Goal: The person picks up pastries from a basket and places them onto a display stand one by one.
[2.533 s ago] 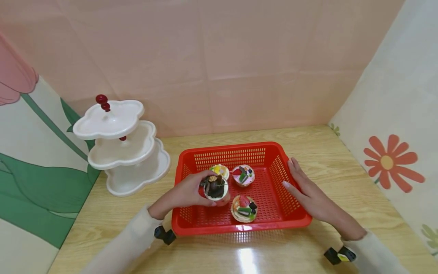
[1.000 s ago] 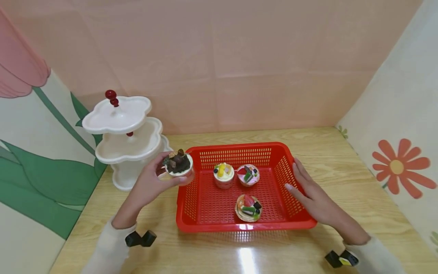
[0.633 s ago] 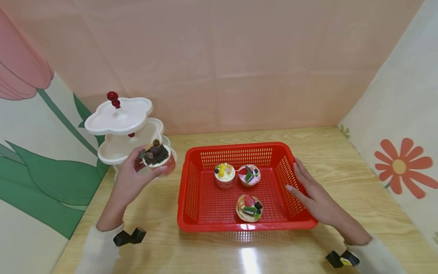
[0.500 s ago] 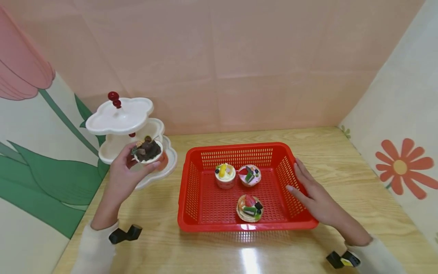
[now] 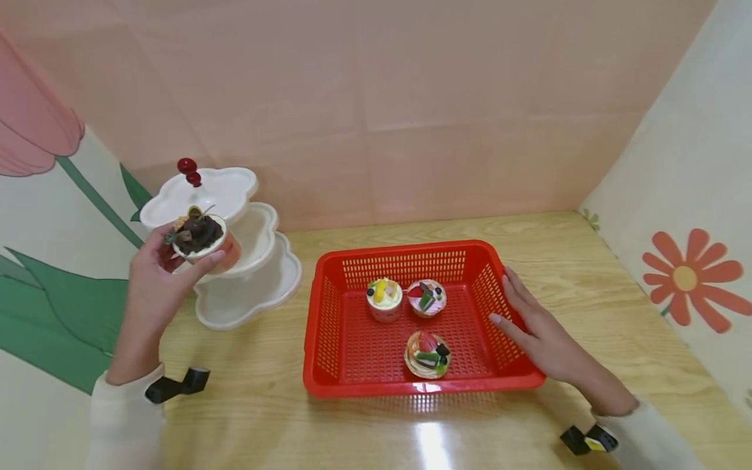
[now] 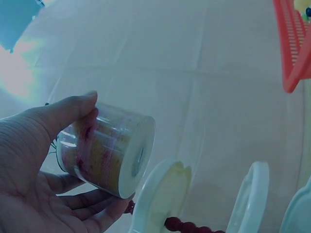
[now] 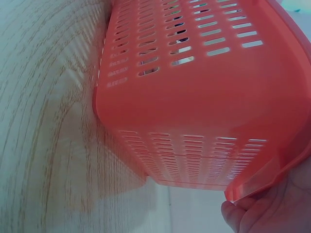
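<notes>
My left hand (image 5: 154, 281) holds a clear cup of layered cake (image 5: 228, 251), topped with chocolate pieces, at the left. Fingers and thumb grip its sides; the left wrist view shows the cup (image 6: 109, 150) tipped, its base facing the white tiers. Behind it stands a three-tier white scalloped stand (image 5: 249, 301) with a red knob, its upper tiers partly hidden by cup and hand. My right hand (image 5: 543, 339) grips the right rim of a red plastic basket (image 5: 382, 390), thumb over the edge; in the right wrist view its fingers (image 7: 243, 213) curl under the lip.
Inside the basket sit a yellow-fruit cream cup (image 5: 385, 301), a pink-cream cupcake (image 5: 426, 299) and a strawberry-and-kiwi cupcake (image 5: 427, 356). The wooden table (image 5: 258, 398) ends at a pink backdrop (image 5: 411, 130); a flower-printed side wall (image 5: 684, 279) rises at the right.
My left hand has lifted the chocolate-topped cake cup out of the basket and carried it left and up to the stand's upper tiers. My right hand has stayed at the basket's rim.
</notes>
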`<move>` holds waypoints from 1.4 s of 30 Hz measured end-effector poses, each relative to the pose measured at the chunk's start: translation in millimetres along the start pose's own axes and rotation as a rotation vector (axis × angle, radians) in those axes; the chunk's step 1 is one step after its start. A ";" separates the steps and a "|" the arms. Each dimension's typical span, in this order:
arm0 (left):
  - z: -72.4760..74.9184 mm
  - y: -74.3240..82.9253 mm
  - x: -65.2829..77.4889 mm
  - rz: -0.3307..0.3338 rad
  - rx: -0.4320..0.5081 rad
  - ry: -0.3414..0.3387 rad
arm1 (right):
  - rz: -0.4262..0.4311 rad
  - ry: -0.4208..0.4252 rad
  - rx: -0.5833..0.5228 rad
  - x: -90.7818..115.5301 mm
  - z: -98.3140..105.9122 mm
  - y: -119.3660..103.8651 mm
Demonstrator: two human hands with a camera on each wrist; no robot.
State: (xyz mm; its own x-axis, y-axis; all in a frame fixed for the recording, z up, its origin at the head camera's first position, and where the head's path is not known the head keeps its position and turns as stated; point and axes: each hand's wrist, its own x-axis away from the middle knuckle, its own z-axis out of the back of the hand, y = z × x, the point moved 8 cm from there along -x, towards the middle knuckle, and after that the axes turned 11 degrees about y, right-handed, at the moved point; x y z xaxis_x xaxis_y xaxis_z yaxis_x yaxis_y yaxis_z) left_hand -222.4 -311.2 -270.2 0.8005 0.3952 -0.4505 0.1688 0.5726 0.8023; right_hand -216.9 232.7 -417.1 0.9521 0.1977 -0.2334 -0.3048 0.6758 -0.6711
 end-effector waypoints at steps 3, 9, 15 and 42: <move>5.1 0.7 -8.5 0.014 -0.016 0.007 | 0.000 0.003 -0.003 1.0 0.5 0.1; 21.4 -7.3 -26.3 0.061 -0.033 0.045 | 0.021 0.014 -0.001 -0.6 0.1 -0.9; 38.0 -18.1 -41.6 0.115 -0.049 0.037 | 0.021 0.013 0.001 -1.9 0.3 -1.1; 53.3 -35.3 -99.5 0.176 -0.100 0.101 | 0.001 0.024 -0.002 1.9 -1.4 0.5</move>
State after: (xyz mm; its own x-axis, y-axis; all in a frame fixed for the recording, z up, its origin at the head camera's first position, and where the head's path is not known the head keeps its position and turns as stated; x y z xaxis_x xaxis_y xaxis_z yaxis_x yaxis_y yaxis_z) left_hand -277.4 -409.0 -232.8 0.7500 0.5624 -0.3481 -0.0300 0.5546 0.8316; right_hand -215.3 232.4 -418.8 0.9508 0.1814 -0.2511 -0.3061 0.6741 -0.6723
